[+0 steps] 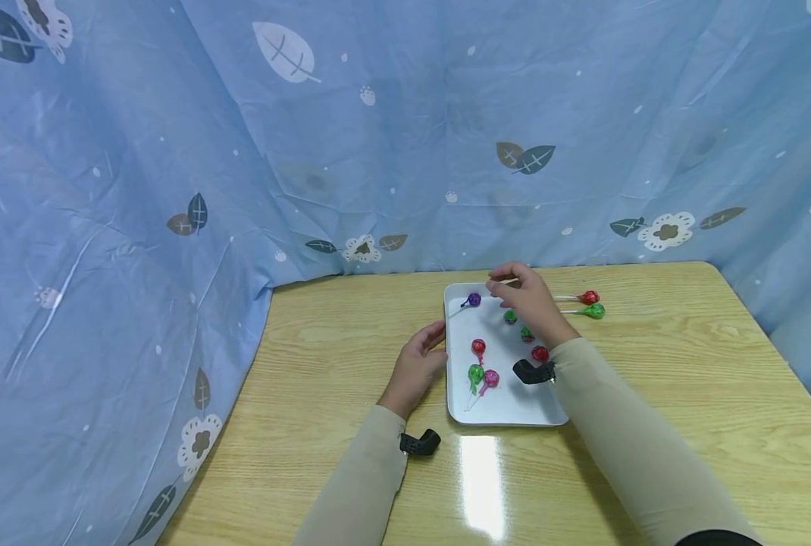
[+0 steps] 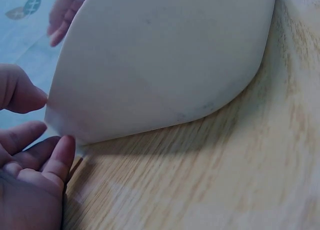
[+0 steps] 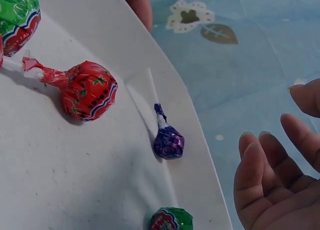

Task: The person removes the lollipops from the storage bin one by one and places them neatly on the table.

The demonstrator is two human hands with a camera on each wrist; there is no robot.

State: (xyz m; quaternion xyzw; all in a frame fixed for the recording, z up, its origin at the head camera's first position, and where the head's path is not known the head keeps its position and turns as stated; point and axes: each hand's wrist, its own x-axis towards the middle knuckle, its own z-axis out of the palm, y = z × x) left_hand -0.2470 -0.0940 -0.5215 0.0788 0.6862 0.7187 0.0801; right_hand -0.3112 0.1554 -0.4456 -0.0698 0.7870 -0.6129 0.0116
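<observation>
The white tray (image 1: 515, 408) was positioned near the middle of the tabletop's (image 1: 344, 341) far edge, directly right of the left hand (image 1: 417, 364). The purple lollipop (image 1: 474, 299) lay at the tray's far left corner, just left of the right hand (image 1: 524, 296). Two lollipop heads, red (image 1: 590, 297) and green (image 1: 594, 310), lay beyond the tray's right edge. The tabletop was wood-grained; blue leaf-print cloth (image 1: 392, 136) hung along its far and left edges. The left hand, ungripped, touched the tray's left outer wall. The right hand was released above the tray's far edge, fingers loosely bent.
</observation>
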